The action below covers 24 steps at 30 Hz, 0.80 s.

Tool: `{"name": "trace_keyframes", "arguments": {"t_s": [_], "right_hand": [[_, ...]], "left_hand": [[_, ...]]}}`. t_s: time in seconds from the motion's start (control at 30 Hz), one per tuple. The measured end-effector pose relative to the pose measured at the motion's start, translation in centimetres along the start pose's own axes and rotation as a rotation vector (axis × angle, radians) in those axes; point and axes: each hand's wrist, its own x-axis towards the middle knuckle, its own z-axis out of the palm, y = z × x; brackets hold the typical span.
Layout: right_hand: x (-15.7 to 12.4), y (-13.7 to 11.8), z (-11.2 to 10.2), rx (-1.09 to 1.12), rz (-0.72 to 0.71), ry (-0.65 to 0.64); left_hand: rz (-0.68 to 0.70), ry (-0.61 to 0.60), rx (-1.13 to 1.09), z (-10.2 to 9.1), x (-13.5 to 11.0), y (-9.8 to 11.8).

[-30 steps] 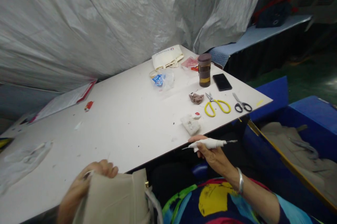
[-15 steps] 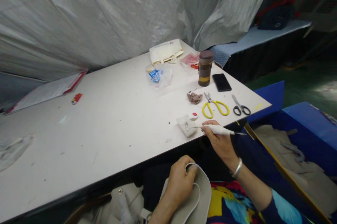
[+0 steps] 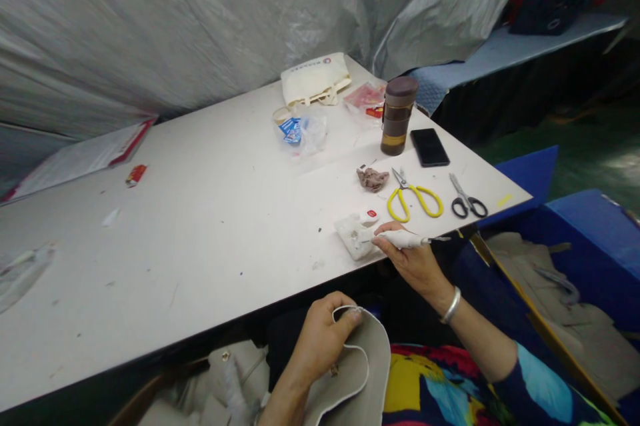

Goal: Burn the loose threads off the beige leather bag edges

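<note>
In the head view, the rim of a beige piece (image 3: 376, 363) is pinched between the thumb and fingers of the left hand (image 3: 317, 339), below the near edge of the table (image 3: 200, 266). Up and to the right, a white pad (image 3: 351, 234) lies by that edge. A white pen-like tool (image 3: 403, 239) is pinched in the right hand (image 3: 417, 271), its long axis roughly level across the picture, 1 thin tip pointed left at the pad; whether they touch cannot be told. The right hand is nearer to the pad. Print on the red-edged sheet (image 3: 75, 158), blue packet (image 3: 291, 129), cream cloth bag (image 3: 313, 81) and red oval mark (image 3: 372, 213) cannot be read.
</note>
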Motion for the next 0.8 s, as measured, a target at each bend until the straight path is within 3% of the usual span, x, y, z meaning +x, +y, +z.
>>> {"name": "trace_keyframes", "arguments": {"t_s": [0.33,0.53,0.63,0.8], "right_hand": [[0.8,-0.7,0.4,-0.116,-0.04,-0.048],[0.0,-1.2,-0.2,-0.058,-0.106,0.035],[-1.7,-1.9,-0.3,0.106,0.011,0.066],[-5.8,-2.7,1.2,0.521,0.331,-0.175]], "left_hand": [[-0.002,-0.018,0.039,-0.9,0.1,-0.2],[0.002,0.009,0.017,-1.0,0.0,-1.1],[-0.015,0.027,-0.008,-1.0,-0.1,-1.0],[-0.005,0.046,-0.005,-0.6,-0.3,-0.6]]}}
